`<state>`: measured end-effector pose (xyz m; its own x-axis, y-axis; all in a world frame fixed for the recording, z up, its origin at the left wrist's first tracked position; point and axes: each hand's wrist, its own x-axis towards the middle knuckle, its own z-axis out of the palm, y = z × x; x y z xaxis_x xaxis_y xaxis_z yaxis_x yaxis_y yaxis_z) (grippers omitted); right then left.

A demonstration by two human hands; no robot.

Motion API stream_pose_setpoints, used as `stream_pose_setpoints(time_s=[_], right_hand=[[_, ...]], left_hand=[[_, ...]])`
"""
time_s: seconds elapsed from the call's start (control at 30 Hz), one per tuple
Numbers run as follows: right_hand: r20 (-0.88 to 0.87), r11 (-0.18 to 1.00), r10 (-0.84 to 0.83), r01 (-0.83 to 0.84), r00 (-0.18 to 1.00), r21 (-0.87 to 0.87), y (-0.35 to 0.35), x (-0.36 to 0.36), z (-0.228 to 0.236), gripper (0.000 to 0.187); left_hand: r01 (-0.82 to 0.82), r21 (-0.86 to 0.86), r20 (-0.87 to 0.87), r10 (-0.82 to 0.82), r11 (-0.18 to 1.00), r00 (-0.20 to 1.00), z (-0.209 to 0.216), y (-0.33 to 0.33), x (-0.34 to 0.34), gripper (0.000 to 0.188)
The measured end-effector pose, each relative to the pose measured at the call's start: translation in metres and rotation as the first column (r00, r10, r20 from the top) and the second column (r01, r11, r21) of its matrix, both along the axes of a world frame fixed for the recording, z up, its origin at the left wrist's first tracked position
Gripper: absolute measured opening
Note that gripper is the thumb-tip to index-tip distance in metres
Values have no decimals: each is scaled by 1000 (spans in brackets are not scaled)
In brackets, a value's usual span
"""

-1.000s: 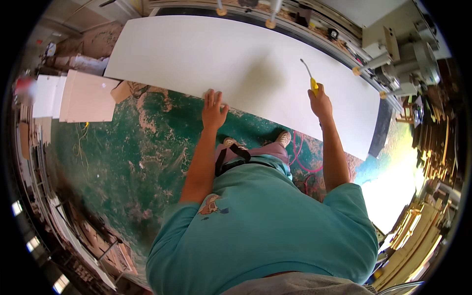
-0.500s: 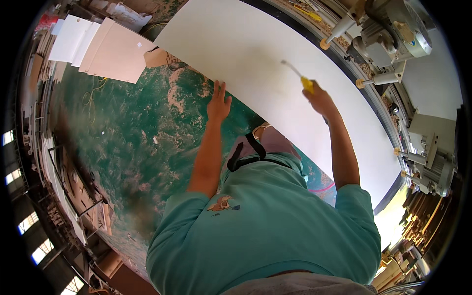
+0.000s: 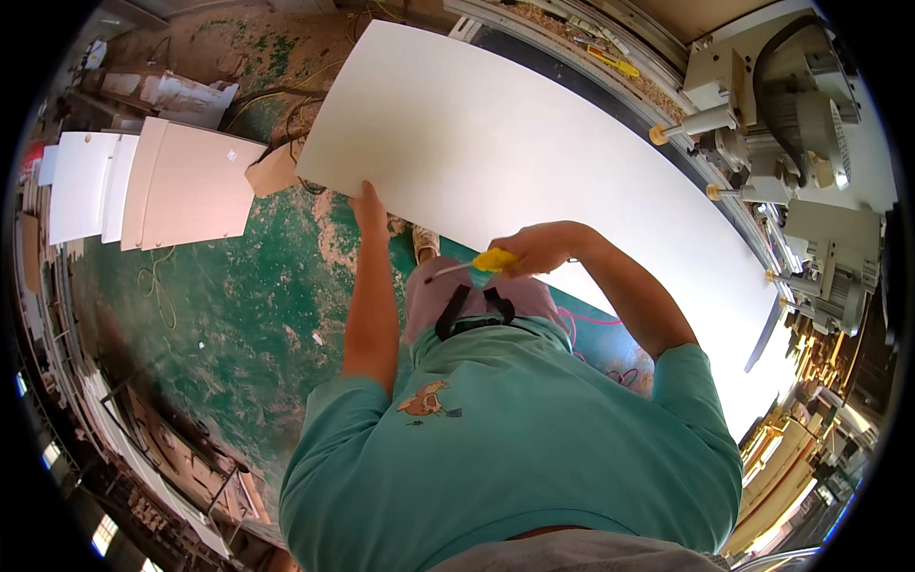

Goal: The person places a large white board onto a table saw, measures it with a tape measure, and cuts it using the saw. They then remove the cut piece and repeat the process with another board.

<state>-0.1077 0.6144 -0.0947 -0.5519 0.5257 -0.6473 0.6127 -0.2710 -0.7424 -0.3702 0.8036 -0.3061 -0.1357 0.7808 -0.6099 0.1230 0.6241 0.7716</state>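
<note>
A large white board lies along the machine's edge, its left corner standing out over the floor. My left hand grips the board's near edge close to that corner, with the fingers partly hidden. My right hand is closed around a yellow-handled tool. The tool has a thin shaft with a dark tip that points left, in front of my lap and near the board's edge. Its exact kind I cannot make out.
Beyond the board runs a machine rail with sawdust and another yellow tool on it. Motor units line the right side. Pale panels stand at the left. A pink hose lies below the board.
My right hand has drawn the yellow-handled tool back from over the board toward my lap, its tip turning left. My left hand has moved along the edge toward the corner and closed on it.
</note>
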Motion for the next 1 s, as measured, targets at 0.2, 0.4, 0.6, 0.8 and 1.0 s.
stream_pose_setpoints(time_s=[0.2, 0.4, 0.6, 0.8, 1.0], right_hand=[[279, 443, -894, 611, 350, 656, 162, 26, -10, 49], [60, 825, -484, 433, 873, 363, 86, -86, 12, 48], [-14, 467, -878, 861, 479, 202, -152, -123, -5, 49], [250, -121, -941, 917, -228, 381, -426, -151, 4, 49], [21, -521, -461, 290, -887, 803, -531, -180, 6, 57]], left_hand=[[-12, 118, -19, 15, 993, 1000, 2, 121, -27, 65], [530, 421, -648, -165, 736, 744, -13, 205, -81, 40], [784, 616, -600, -695, -83, 397, -3, 44, 12, 24], [504, 589, -595, -761, -632, -259, 29, -245, 143, 27], [387, 603, 70, -437, -698, -897, 144, -563, 145, 80]])
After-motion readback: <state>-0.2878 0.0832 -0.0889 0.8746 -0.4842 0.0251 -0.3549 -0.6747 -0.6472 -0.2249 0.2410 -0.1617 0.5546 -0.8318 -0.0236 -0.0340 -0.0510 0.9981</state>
